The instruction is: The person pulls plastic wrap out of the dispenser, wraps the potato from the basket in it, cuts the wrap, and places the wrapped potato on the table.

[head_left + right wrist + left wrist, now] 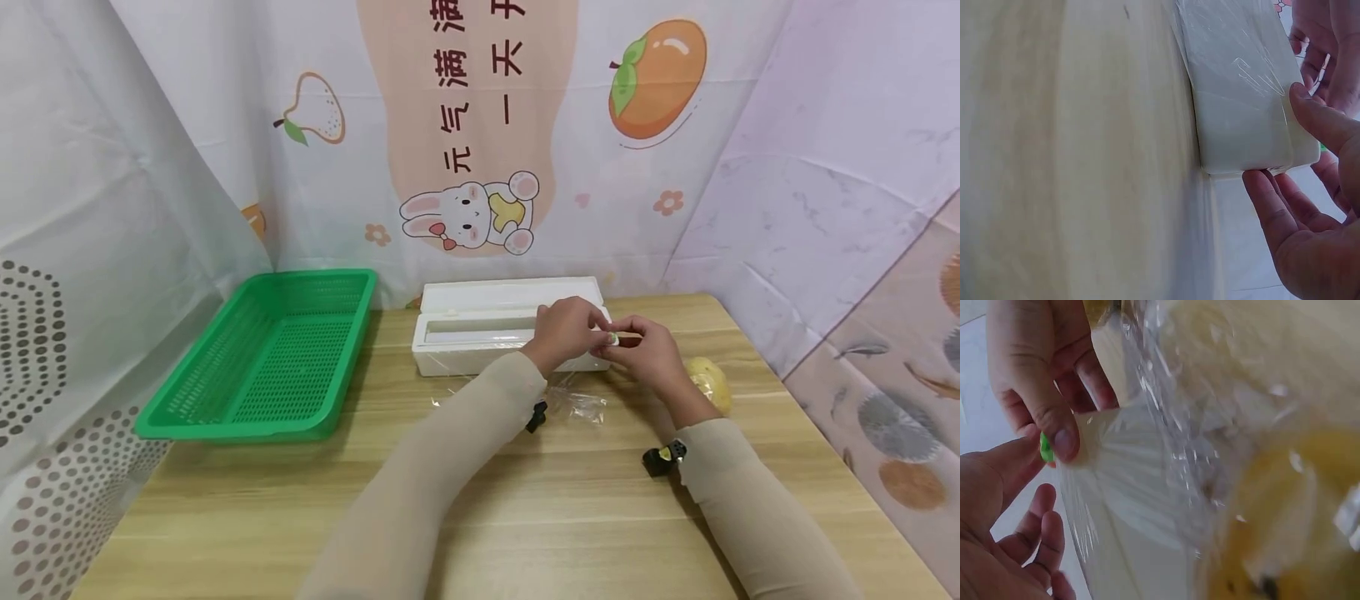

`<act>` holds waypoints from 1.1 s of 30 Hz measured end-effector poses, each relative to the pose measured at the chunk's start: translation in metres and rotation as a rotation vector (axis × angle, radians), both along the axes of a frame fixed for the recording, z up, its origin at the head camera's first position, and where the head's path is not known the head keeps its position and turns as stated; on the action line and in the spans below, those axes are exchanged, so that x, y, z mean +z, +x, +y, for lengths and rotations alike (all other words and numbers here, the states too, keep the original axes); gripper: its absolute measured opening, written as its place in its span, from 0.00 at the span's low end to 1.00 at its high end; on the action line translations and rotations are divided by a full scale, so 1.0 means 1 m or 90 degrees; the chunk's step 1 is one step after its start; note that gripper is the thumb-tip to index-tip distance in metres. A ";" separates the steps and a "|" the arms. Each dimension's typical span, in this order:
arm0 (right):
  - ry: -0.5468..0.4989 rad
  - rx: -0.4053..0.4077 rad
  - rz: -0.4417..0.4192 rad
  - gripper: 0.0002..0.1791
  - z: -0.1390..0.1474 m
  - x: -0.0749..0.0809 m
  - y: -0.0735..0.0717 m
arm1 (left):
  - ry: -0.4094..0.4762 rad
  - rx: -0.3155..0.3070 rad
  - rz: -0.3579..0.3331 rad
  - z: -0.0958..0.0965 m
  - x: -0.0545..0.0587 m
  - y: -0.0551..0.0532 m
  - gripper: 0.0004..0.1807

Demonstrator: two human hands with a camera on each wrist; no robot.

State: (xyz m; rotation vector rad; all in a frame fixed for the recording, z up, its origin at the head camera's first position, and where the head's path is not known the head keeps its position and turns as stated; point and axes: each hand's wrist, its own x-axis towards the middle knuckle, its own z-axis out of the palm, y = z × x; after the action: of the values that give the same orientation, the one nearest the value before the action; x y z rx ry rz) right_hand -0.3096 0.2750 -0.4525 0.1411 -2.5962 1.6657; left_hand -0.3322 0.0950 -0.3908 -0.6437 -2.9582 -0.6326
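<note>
A white cling film dispenser (450,361) lies across the table with its lid raised and a film roll inside. At its right end, my left hand (566,331) pinches a small green slider (1046,448) between its fingertips. My right hand (645,354) grips the dispenser's end corner, its thumb on the front face and fingers against the end, as the right wrist view shows. Clear film (1141,494) hangs over the dispenser's front and onto the table. Close to the left wrist camera is a blurred yellow, film-covered thing (1297,531), hidden in the head view.
A green plastic basket (348,367) stands at the back left. Beside my right wrist sits a yellow, roundish, film-wrapped thing (712,385), partly covered by the arm. A printed curtain (322,208) hangs behind the wooden table (570,517).
</note>
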 end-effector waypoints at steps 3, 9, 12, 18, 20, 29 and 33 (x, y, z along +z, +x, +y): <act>0.001 -0.001 0.007 0.28 -0.001 -0.002 -0.001 | -0.006 0.011 0.007 0.004 -0.004 0.000 0.06; 0.016 -0.011 0.019 0.27 -0.002 -0.001 -0.001 | -0.027 0.028 0.018 0.007 -0.004 0.000 0.06; 0.028 -0.015 0.020 0.28 -0.002 0.001 0.001 | -0.036 0.025 0.019 0.006 -0.004 -0.001 0.07; 0.044 -0.018 0.022 0.27 -0.004 0.005 0.004 | -0.060 0.023 0.023 0.003 -0.004 -0.002 0.06; 0.032 -0.018 0.018 0.26 -0.004 0.005 0.005 | -0.072 0.021 0.030 0.003 -0.003 -0.002 0.05; 0.037 -0.027 0.023 0.28 -0.004 0.007 0.006 | -0.118 0.023 0.053 0.002 0.000 0.000 0.04; 0.069 -0.036 0.028 0.30 -0.004 0.008 0.007 | -0.136 0.018 0.063 0.000 0.002 0.000 0.04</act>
State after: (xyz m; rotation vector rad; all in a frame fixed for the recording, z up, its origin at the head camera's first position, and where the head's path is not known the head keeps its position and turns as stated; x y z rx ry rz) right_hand -0.3031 0.2709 -0.4444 0.1066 -2.6329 1.4874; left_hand -0.3318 0.0948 -0.3884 -0.6261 -2.9598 -0.2754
